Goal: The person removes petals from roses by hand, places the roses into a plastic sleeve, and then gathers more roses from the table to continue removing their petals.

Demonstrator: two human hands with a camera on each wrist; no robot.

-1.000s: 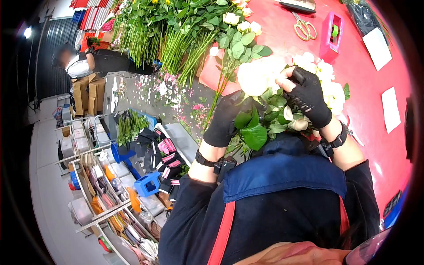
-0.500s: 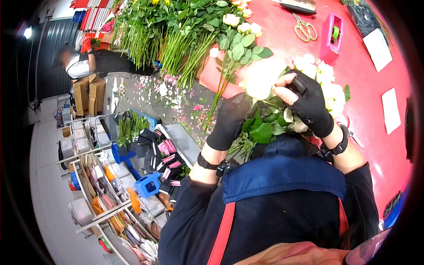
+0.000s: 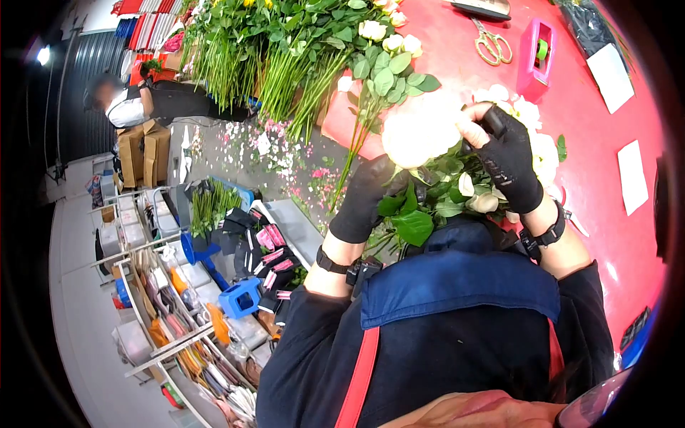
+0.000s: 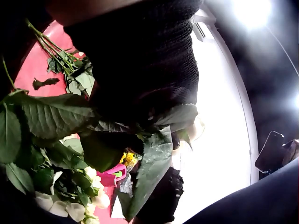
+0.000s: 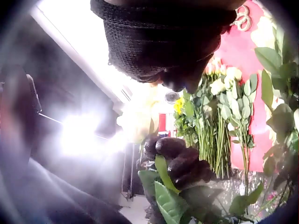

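A large white rose (image 3: 419, 135), its bloom washed out by glare, stands in front of the chest. My gloved left hand (image 3: 367, 194) grips its stem just below the bloom; green leaves (image 3: 412, 222) hang beside that hand. In the right wrist view, the dark left fingers (image 5: 180, 158) curl round under the flower. From the other side, my gloved right hand (image 3: 505, 160) pinches at the edge of the bloom with bare thumb and fingertip. Beneath the right hand lie more white roses (image 3: 540, 158), with leaves. The left wrist view shows mostly the glove and leaves.
Bundles of long-stemmed roses (image 3: 285, 71) lie across the far left of the red table (image 3: 592, 192). Scissors (image 3: 492, 48), a pink tape dispenser (image 3: 536, 60) and white papers (image 3: 631, 177) are farther right. Petals litter the floor (image 3: 278, 157). Another person (image 3: 128, 107) stands beyond.
The bloom dipped and turned away half a second ago, then came back up to face the head camera. My right hand shifted slightly with it, staying at its edge.
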